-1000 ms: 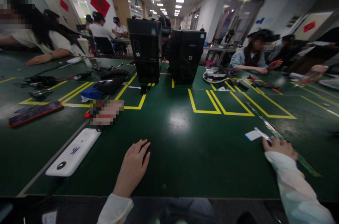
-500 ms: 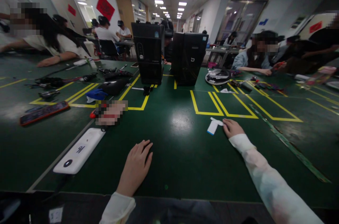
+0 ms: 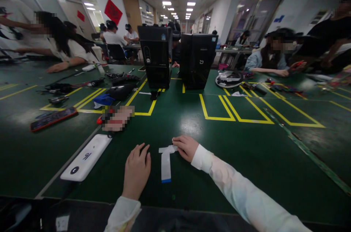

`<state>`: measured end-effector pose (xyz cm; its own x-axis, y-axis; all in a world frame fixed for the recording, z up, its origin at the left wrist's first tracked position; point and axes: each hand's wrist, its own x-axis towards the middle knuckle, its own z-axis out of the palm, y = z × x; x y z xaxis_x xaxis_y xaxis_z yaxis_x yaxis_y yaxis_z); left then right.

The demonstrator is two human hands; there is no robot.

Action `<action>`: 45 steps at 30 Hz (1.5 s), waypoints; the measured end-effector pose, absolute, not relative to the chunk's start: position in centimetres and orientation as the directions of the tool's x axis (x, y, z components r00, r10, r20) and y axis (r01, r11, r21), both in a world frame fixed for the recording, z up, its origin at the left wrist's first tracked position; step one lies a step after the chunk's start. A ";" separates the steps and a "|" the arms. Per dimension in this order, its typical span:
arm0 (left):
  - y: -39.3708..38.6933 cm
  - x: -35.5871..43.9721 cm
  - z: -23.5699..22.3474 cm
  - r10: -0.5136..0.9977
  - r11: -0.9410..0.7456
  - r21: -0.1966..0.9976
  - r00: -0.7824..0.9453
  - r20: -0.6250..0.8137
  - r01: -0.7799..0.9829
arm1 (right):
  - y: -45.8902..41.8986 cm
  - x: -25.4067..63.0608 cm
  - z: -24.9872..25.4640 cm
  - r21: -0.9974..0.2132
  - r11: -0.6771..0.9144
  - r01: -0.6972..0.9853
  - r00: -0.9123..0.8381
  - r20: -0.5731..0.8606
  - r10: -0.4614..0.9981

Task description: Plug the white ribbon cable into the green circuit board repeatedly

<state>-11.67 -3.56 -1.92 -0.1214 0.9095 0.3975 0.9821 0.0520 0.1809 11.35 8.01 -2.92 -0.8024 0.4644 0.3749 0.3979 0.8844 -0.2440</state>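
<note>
A white flat ribbon cable (image 3: pixel 166 166) with a blue tip lies bent on the green table in front of me. My right hand (image 3: pixel 187 147) has its fingers closed on the cable's upper right end. To the left of the cable my left hand (image 3: pixel 137 168) hovers over or rests on the tabletop, which I cannot tell. Its fingers are stretched and slightly apart, and it holds nothing. A gap separates it from the cable.
Left of my hands lies a white power bank (image 3: pixel 87 157) marked 16. Beyond it are an orange-edged phone (image 3: pixel 54 118) and a blue cloth-like item (image 3: pixel 104 100). Two black computer towers (image 3: pixel 155 56) stand ahead. A green strip (image 3: pixel 309 148) lies at right. Other people sit around the table.
My right hand has moved left and nearer, bringing the ribbon cable from the right side to the middle. My left hand has shifted slightly left, its fingers still spread.
</note>
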 end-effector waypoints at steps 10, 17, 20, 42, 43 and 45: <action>-3.6 -11.7 -2.3 0.902 0.024 0.137 -0.080 0.423 0.990 | 2.6 10.4 -2.4 -0.302 0.849 0.434 -0.766 0.372 0.524; -3.5 -11.8 -2.6 0.901 0.017 0.143 -0.078 0.428 0.990 | 0.6 10.2 -3.2 -0.324 0.791 0.520 -0.720 0.332 0.609; -3.5 -11.8 -2.7 0.896 0.015 0.144 -0.077 0.436 0.989 | 0.3 10.4 -2.9 -0.331 0.781 0.530 -0.730 0.290 0.619; -3.7 -11.5 -2.6 0.913 0.043 0.152 -0.100 0.396 0.987 | 8.7 41.9 -2.1 -0.181 -0.620 0.763 0.644 0.287 0.709; -3.7 -11.5 -2.6 0.915 0.043 0.152 -0.100 0.391 0.987 | 8.0 43.1 -1.9 -0.181 -0.673 0.717 0.695 0.269 0.667; -3.7 -11.5 -2.5 0.920 0.044 0.154 -0.100 0.380 0.987 | 7.0 44.8 -1.7 -0.165 -0.724 0.670 0.741 0.201 0.640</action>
